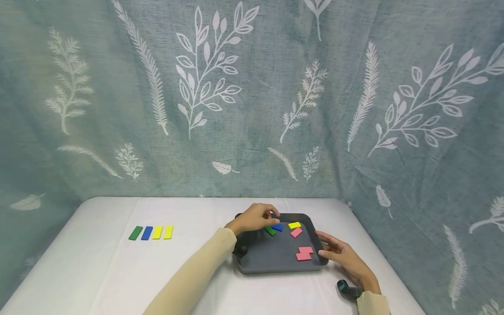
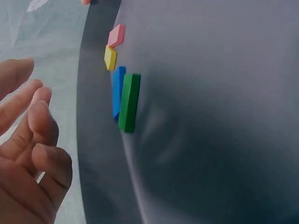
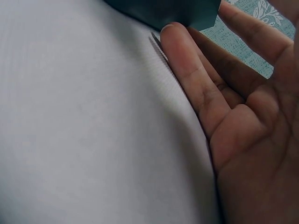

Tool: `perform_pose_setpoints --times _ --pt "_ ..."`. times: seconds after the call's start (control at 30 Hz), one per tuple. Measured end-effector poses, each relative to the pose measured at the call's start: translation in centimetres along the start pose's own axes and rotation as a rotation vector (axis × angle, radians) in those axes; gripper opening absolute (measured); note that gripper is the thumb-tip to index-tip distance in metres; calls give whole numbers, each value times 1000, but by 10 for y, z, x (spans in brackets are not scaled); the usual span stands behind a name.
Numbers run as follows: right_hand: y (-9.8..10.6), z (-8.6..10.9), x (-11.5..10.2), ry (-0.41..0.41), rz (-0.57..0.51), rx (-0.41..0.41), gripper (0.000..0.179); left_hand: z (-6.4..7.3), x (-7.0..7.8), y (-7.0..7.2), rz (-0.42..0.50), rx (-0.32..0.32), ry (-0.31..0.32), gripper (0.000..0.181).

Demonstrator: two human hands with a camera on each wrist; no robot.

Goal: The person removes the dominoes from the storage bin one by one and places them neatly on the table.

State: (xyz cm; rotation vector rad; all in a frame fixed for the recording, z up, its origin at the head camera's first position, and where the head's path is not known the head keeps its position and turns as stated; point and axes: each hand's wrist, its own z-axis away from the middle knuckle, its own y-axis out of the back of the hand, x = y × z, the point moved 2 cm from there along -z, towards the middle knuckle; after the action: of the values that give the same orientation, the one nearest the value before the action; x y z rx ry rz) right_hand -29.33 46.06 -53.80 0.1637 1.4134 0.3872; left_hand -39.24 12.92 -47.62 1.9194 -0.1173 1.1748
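My left hand [image 1: 257,216] is over the back left of a dark grey tray [image 1: 271,267], its fingers loosely bent with nothing between them in the left wrist view. Beneath and beside it, a green block [image 2: 130,102] and a blue block [image 2: 117,93] lie close together in the tray. A yellow block [image 1: 294,225] and a pink block [image 1: 296,232] sit to their right. Two more pink blocks [image 1: 303,257] lie near the tray's front right. My right hand [image 1: 341,254] is at the tray's right side, extended fingertips against its outer edge.
Left of the tray on the white cloth, a row holds a green block [image 1: 135,232], a blue block [image 1: 147,233] and two yellow blocks [image 1: 157,232]. A patterned teal curtain [image 1: 244,166] stands behind the white-covered table [image 1: 98,271] and along its sides.
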Motion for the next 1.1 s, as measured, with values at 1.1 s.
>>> perform_pose_setpoints --times 1.1 --pt "4 0 3 8 28 18 70 -38 -7 -54 -184 -143 49 47"
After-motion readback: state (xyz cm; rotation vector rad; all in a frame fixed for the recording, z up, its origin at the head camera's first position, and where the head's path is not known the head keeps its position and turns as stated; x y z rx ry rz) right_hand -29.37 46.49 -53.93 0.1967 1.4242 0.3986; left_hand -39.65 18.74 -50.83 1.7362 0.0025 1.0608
